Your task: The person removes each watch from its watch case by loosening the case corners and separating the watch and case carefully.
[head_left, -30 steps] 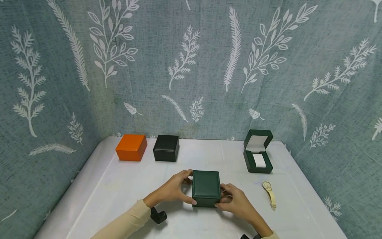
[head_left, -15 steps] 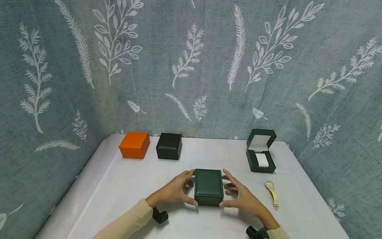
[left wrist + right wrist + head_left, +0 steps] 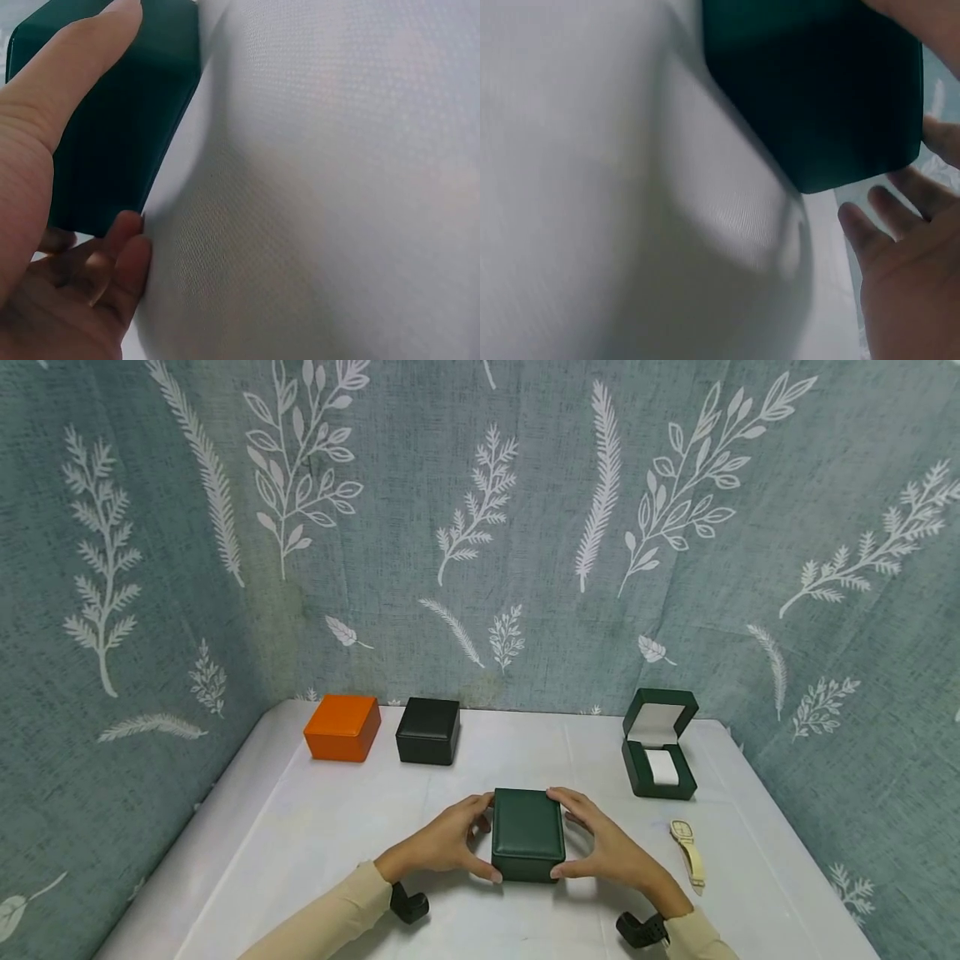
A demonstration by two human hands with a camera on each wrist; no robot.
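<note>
A closed dark green watch box (image 3: 528,823) sits on the white table between both hands. My left hand (image 3: 447,841) grips its left side, thumb at the front corner and fingers around the back corner; the left wrist view has the thumb (image 3: 82,60) lying on the box's front. My right hand (image 3: 600,846) spans the right side, thumb at the front edge and forefinger at the back corner. In the right wrist view several other fingers (image 3: 900,210) of that hand are spread beside the box's back end. The box's lid is down, so its inside is hidden.
An open green watch box (image 3: 660,772) with a white cushion stands at the back right. A gold watch (image 3: 687,853) lies in front of it. At the back left are an orange box (image 3: 342,728) and a black box (image 3: 427,732), both closed. A leaf-patterned curtain (image 3: 405,527) hangs behind.
My right hand's fingers came away from the box's right side and spread, then came back to it with the forefinger at the back corner. The left hand has kept its place.
</note>
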